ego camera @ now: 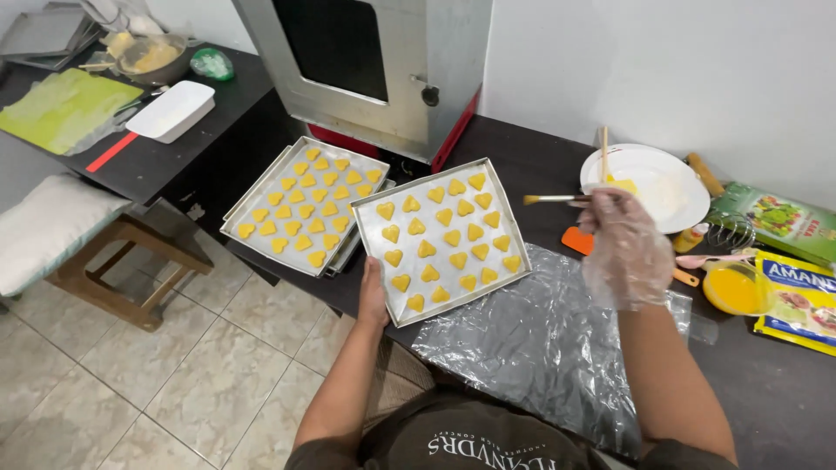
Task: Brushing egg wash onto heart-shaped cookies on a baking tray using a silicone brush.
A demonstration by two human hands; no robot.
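I note the black counter (pixel 522 152) carries the near baking tray (pixel 370 228) of yellow heart cookies (pixel 427 249) square before me, bare left hand (pixel 373 296) clamped on its near edge to steady it, gloved right hand (pixel 625 248) fingers closed around a brush (pixel 550 199), likely for glazing.

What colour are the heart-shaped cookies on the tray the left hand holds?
Yellow-orange cookies on a silver tray, seen in the head view.
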